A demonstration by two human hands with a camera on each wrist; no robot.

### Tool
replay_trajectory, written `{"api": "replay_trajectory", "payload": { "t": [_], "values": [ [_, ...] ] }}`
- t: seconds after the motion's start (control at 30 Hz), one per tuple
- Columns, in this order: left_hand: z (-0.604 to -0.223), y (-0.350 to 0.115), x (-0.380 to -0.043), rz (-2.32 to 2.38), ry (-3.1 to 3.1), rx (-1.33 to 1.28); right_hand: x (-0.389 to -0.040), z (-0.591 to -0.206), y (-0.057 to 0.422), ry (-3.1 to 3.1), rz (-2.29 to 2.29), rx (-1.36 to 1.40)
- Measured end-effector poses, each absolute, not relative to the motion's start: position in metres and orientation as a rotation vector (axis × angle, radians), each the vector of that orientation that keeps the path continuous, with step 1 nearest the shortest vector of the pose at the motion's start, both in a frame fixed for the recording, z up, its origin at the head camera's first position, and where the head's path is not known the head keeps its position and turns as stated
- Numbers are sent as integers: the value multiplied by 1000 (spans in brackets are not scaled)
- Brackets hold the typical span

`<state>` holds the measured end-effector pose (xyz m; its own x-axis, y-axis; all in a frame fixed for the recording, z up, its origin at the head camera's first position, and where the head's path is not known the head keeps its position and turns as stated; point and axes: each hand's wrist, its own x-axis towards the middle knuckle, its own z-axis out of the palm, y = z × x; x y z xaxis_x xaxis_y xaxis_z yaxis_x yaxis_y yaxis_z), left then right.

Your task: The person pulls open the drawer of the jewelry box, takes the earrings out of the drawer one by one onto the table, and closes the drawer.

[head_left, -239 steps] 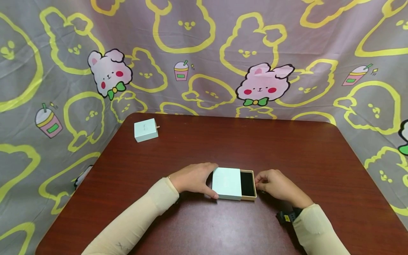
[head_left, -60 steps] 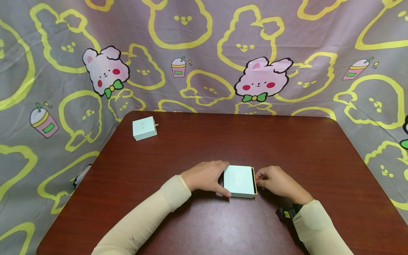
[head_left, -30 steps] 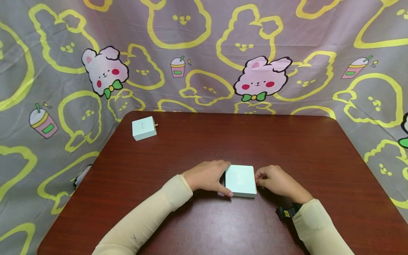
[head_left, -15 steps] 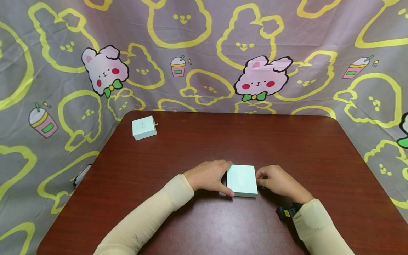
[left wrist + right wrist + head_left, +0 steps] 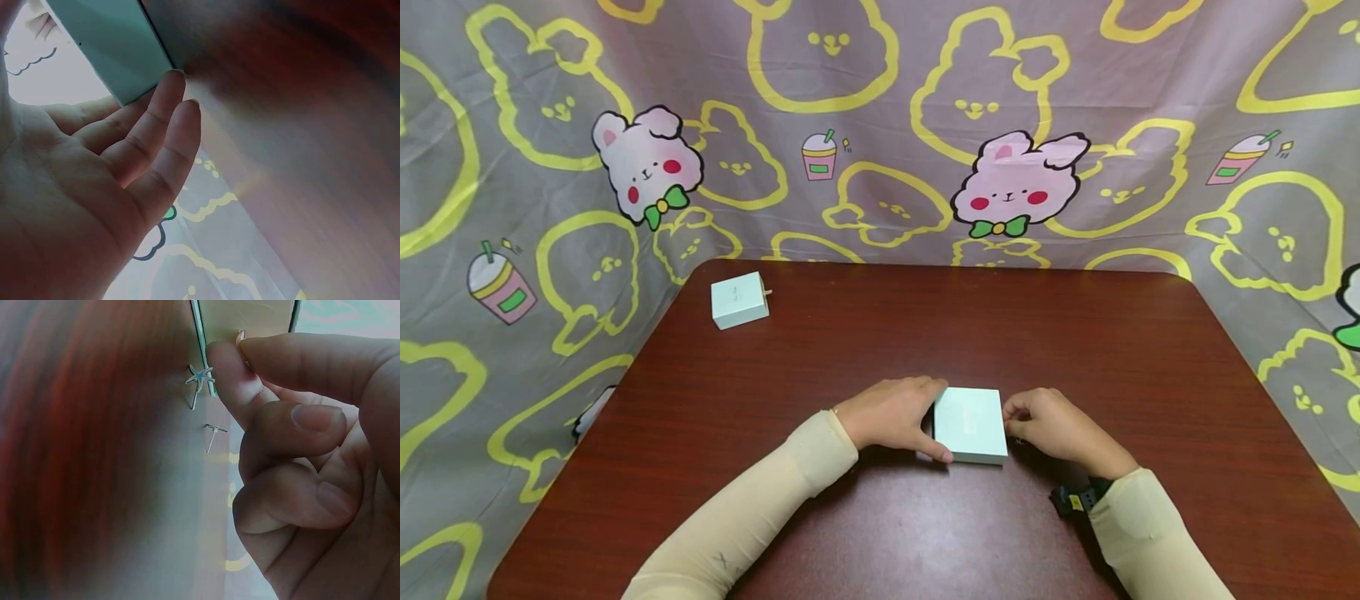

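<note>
A mint-green drawer-style jewelry box [image 5: 970, 423] lies flat on the table, its sleeve covering the drawer in the head view. My left hand [image 5: 891, 414] grips it from the left, thumb on the near side and fingers toward the far corner. In the left wrist view, fingertips touch the box [image 5: 119, 47]. At the right end, my right hand [image 5: 1058, 427] pinches a small pull tab [image 5: 242, 336] between thumb and forefinger. Beside that hand, a star-shaped stud earring [image 5: 199, 376] and a second stud earring [image 5: 215, 430] lie on the tabletop.
A smaller mint-green box [image 5: 739, 301] with a short tab sits at the table's far left. The dark red-brown wooden table [image 5: 880, 333] meets a cartoon-patterned cloth [image 5: 887, 125] behind and at the sides. A black wrist device [image 5: 1078, 502] hangs under the right wrist.
My left hand has slid the box sleeve rightward over the drawer, whose dark inside showed earlier. In the last half second almost nothing has moved. The right hand keeps its place.
</note>
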<state>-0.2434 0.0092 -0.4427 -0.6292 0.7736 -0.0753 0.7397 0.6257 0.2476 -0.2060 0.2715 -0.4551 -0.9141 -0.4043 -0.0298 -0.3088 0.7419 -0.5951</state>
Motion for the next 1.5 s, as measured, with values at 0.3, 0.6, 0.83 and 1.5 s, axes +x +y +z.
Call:
{"api": "replay_trajectory", "payload": {
  "t": [0.3,0.6,0.83,1.5],
  "values": [
    [-443,9,-243,302,2674,1255,-206,-454,271,2786,-911,-569],
    [-443,8,-243,314,2673,1262,-206,-455,272,2776,-941,-558],
    [-444,7,-244,310,2679,1270,-206,-456,273,2769,-953,-561],
    [-441,1,-239,220,2658,1195,-208,-451,280,2767,-952,-578]
  ]
}}
